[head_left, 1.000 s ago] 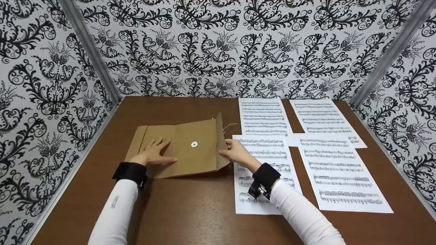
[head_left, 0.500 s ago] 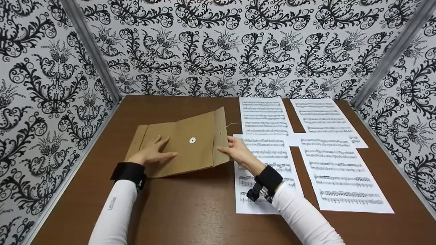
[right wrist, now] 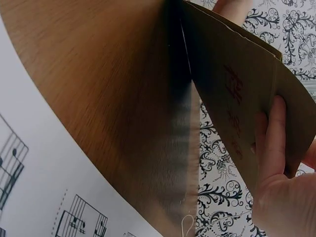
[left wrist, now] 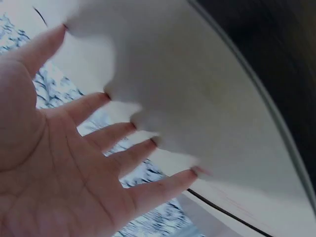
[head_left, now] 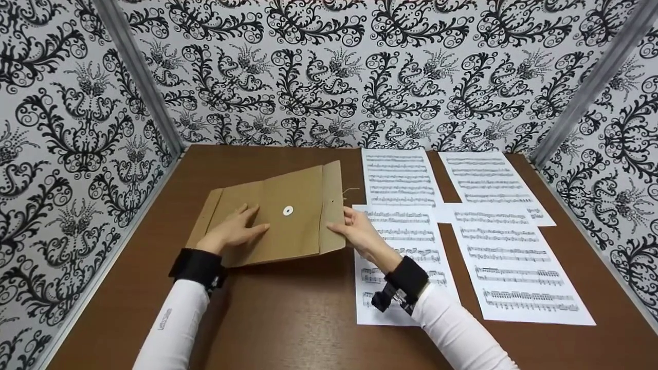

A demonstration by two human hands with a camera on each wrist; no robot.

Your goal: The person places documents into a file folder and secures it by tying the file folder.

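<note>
A brown kraft-paper document envelope (head_left: pixel 295 236) with a white round button (head_left: pixel 288 210) lies at the table's middle left, its right side lifted off the wood. My left hand (head_left: pixel 234 229) rests on its left part with fingers spread; in the left wrist view the left hand (left wrist: pixel 74 153) touches a pale-looking surface with its fingertips. At the right edge, my right hand (head_left: pixel 362 234) pinches the envelope's flap (head_left: pixel 332 205), thumb on top and fingers underneath. The right wrist view shows the raised underside (right wrist: pixel 237 89) with red characters, and the right hand (right wrist: pixel 279 173) against it.
Sheets of printed music lie on the right of the brown table (head_left: pixel 288 318), among them a near left sheet (head_left: pixel 380 308) under my right forearm and a near right sheet (head_left: pixel 519 267). A thin string (head_left: pixel 351 190) sticks out by the flap. Patterned walls (head_left: pixel 308 77) enclose the table.
My right hand has raised the envelope's right side, and the flap has turned from standing nearly upright to lying flatter. My left hand stays on the left part.
</note>
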